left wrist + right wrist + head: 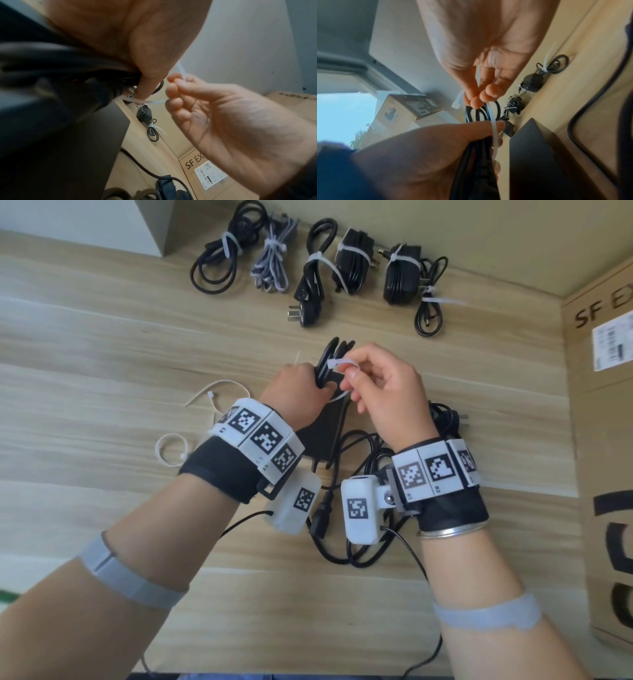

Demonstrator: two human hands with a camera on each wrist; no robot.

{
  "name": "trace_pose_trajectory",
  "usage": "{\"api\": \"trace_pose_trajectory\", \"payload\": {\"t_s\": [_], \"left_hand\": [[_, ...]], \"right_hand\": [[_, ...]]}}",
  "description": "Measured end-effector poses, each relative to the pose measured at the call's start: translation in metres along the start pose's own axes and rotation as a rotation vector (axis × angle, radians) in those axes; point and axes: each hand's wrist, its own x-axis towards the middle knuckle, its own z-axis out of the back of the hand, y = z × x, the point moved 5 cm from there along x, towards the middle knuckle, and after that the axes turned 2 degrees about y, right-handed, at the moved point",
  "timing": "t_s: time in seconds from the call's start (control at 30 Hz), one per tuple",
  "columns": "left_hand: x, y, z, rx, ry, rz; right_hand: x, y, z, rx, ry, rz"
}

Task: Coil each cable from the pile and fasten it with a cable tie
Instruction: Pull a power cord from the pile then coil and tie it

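Overhead, the left hand [294, 392] grips the coiled cable [330, 361] mid-table so its loops stay bunched. Beside it, the right hand [205, 108] pinches the cable tie [145, 101]. Closer, its fingertips [476, 103] clamp the strap, probably for threading.

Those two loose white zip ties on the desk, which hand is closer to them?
Left. The left hand grips the coiled cable just right of the loose zip ties; the right hand sits farther right.
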Motion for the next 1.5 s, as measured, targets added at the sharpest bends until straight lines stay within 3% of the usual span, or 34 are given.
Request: {"api": "trace_pose_trajectory", "payload": {"t_s": [0.13,0.23,0.43,0.6,0.7,0.87,1.03,1.2,1.5], "left_hand": [[0.005,0.002,-0.008,0.088,0.005,0.043],[0.006,0.000,-0.006,0.104,-0.013,0.064],[0.000,0.001,-0.002,-0.072,0.010,0.120],[-0.003,-0.002,0.005,-0.107,0.090,0.006],[-0.006,-0.003,0.014,-0.116,0.035,-0.167],[-0.011,-0.003,0.020,-0.112,-0.030,-0.338],[-0.017,-0.008,0.032,-0.141,-0.198,-0.484],[-0.005,0.003,0.030,-0.128,-0.141,-0.307],[0.002,0.007,0.027,-0.125,-0.112,-0.315]], "right_hand": [[0.002,0.006,-0.003,-0.027,0.055,0.084],[0.008,0.004,-0.009,0.001,0.073,0.062],[0.017,-0.005,-0.010,0.036,0.049,0.019],[0.017,-0.012,-0.012,-0.060,0.034,0.010],[0.017,-0.019,-0.012,-0.056,0.023,-0.016],[0.016,-0.021,-0.015,-0.093,0.053,-0.034],[0.019,-0.023,-0.014,-0.103,0.073,-0.033],[0.017,-0.022,-0.013,-0.074,0.089,-0.022],[0.015,-0.020,-0.015,-0.170,0.090,0.134]]}}
